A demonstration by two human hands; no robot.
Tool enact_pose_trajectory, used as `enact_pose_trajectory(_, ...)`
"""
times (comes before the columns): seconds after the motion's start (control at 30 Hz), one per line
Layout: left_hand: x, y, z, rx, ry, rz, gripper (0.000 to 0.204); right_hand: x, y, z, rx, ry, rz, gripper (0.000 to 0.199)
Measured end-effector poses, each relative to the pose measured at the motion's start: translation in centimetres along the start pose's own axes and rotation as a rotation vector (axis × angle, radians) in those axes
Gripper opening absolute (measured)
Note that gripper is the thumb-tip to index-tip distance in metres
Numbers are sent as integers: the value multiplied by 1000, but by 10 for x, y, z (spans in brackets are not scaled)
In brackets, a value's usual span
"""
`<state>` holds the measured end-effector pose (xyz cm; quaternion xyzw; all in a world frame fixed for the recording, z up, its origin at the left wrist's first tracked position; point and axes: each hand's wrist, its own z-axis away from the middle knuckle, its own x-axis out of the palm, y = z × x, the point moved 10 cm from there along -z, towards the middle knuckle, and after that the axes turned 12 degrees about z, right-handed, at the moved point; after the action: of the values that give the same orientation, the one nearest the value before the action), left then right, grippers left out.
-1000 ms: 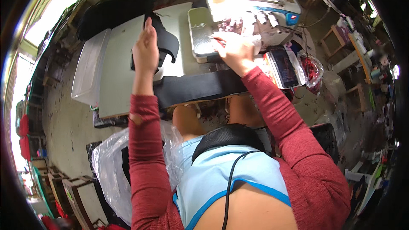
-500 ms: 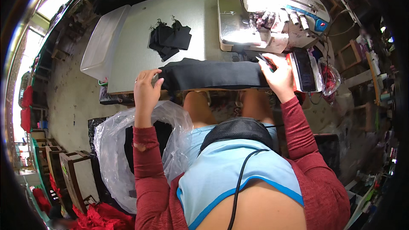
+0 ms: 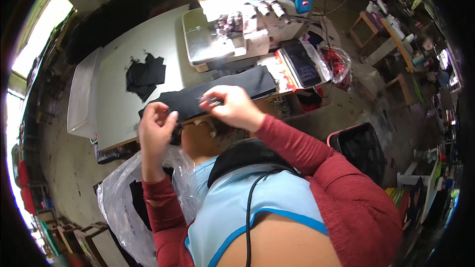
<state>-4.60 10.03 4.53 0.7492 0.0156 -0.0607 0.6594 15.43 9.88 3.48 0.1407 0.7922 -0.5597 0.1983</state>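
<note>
— Where's the cloth?
— I see the long black fabric strip [image 3: 217,94] across the table's [image 3: 118,113] front edge, before the sewing machine [image 3: 247,15].
— Hands?
— My right hand [image 3: 232,106] pinches it; my left hand [image 3: 156,128] curls loosely, off it.

White work table [image 3: 123,113], sewing machine [image 3: 247,15], black fabric strip [image 3: 217,94], black scraps [image 3: 144,75]
</note>
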Motion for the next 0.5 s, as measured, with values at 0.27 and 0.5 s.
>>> enact_pose_trajectory(0.27,57,-10,-7,-121,-74,192,18,-4,-18,1,31,16,30,15)
enact_pose_trajectory(0.5,76,-16,-7,-227,-45,407,20,-12,8,2,193,-30,22,17)
